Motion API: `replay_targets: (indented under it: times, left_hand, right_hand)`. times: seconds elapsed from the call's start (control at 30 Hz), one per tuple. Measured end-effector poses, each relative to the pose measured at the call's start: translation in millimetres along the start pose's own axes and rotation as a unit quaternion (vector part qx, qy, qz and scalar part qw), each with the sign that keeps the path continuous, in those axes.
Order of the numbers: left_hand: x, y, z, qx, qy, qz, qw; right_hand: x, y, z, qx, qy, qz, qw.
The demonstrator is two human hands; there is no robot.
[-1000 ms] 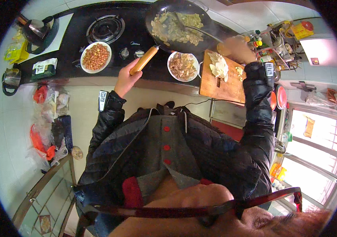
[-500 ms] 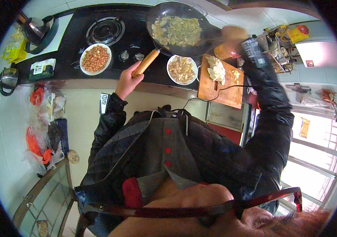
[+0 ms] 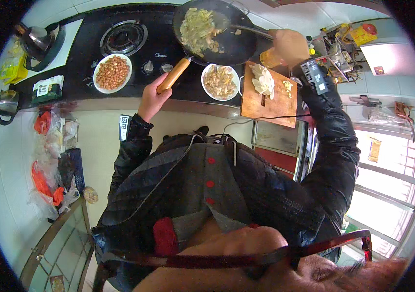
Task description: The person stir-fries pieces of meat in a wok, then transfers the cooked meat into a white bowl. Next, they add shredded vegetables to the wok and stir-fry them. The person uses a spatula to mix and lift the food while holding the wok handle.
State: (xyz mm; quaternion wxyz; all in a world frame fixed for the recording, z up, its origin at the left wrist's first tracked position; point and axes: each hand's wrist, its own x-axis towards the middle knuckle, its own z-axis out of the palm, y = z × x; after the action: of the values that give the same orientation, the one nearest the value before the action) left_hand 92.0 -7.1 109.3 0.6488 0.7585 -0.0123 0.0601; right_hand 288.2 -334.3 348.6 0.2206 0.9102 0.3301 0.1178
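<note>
My left hand (image 3: 153,100) is wrapped round the wooden handle (image 3: 174,75) of a dark wok (image 3: 239,51) on the stove's right side. Pale yellow-green sliced food (image 3: 198,29) with some browner pieces is heaped in the wok's left half. From the right, my right hand (image 3: 289,46) grips the handle of a metal spatula (image 3: 252,31); its head is down in the wok by the food. Just below the wok stands a white plate (image 3: 204,88) of cooked, meat-like pieces. A wooden cutting board (image 3: 278,109) carries white slices (image 3: 263,80) and small chopped bits (image 3: 288,87).
A plate of peanuts (image 3: 113,73) sits before the unused left burner (image 3: 123,38). The kettle (image 3: 39,41) and a dark green packet (image 3: 48,91) are further left. Below my right hand is an orange-brown container (image 3: 271,58). A dark cable (image 3: 275,117) crosses the board's near edge.
The food has gone from spread across the wok to heaped on its left, baring the right side. My right hand and the spatula, blurred before, now show clearly. My left hand keeps its grip.
</note>
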Motion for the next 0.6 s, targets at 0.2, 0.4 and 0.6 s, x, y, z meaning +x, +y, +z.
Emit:
replay_targets:
  times: [0.2, 0.4, 0.6]
  left_hand:
    - [-0.6, 9.1, -1.0, 0.018, 0.007, -0.024, 1.0]
    - [-0.9, 13.7, -0.8, 0.013, -0.004, -0.039, 0.999]
    - [1.3, 7.6, -0.1, 0.028, 0.001, -0.038, 0.999]
  right_hand:
    - [28.8, 57.7, -6.2, 0.128, -0.237, -0.05, 0.962]
    - [16.4, -17.4, 71.6, 0.275, -0.321, 0.015, 0.906]
    - [-23.1, -62.4, 148.2, 0.272, -0.033, 0.185, 0.944]
